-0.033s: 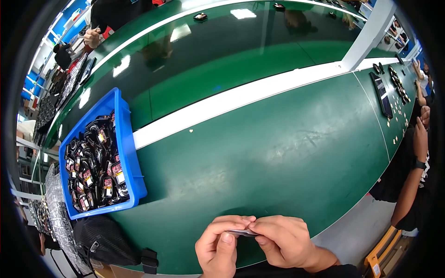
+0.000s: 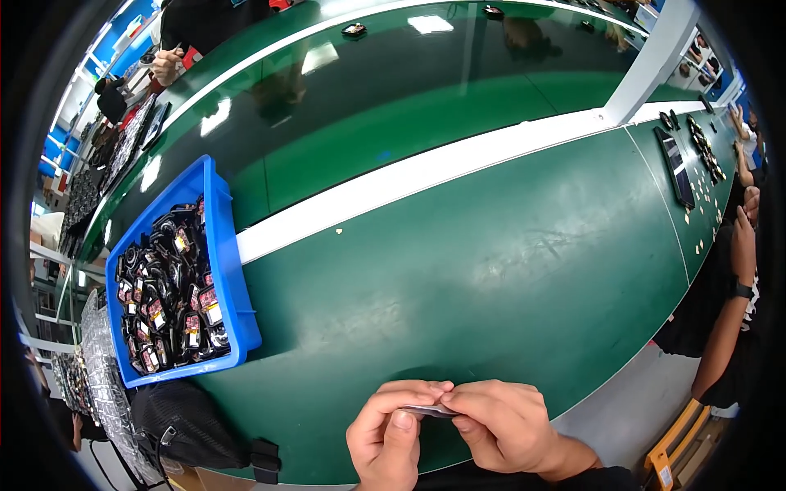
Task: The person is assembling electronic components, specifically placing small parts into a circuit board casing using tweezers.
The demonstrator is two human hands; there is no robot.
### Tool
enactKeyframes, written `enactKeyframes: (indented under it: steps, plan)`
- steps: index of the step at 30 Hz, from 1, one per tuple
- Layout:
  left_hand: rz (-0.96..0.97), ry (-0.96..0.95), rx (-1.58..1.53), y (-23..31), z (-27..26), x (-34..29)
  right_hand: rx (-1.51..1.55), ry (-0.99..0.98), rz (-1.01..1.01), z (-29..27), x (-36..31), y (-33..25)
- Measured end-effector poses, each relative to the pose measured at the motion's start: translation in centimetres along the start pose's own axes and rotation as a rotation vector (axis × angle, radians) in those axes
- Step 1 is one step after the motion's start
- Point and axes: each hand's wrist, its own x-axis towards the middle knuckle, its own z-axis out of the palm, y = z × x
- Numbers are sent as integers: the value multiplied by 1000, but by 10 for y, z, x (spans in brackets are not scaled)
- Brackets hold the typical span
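Note:
Close to the table's near edge, a small thin flat piece (image 2: 431, 411), dark with a pale upper side, is held between my two hands. Its kind is hard to make out because it shows almost edge-on. My left hand (image 2: 388, 438) pinches its left end between thumb and fingers. From the right, my right hand (image 2: 505, 425) grips the other end, its fingers curled and covering much of it. The fingertips of both hands meet above the piece. Off to the left stands a blue bin (image 2: 232, 278), heaped with small black-cased electronic parts (image 2: 164, 290).
Under my hands is a green tabletop (image 2: 458, 303) with a white strip (image 2: 426, 176) behind it. A grey post (image 2: 651, 65) rises at the far right. A black bag (image 2: 184, 425) lies below the bin. A co-worker's arm (image 2: 725, 327) is at the right; another person's hand (image 2: 166, 65) shows far left.

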Motion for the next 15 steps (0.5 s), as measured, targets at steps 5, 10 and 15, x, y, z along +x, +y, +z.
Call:
enactKeyframes:
  steps: [5,10,15]
  plan:
    - [2,7,-5,-1,1,-2,-10,17,-8,1,-1,-1]
    - [8,7,-16,-2,0,-1,-28,26,-22,1,-1,0]
    - [30,-6,-26,-3,0,-1,-10,31,-10,1,-2,0]
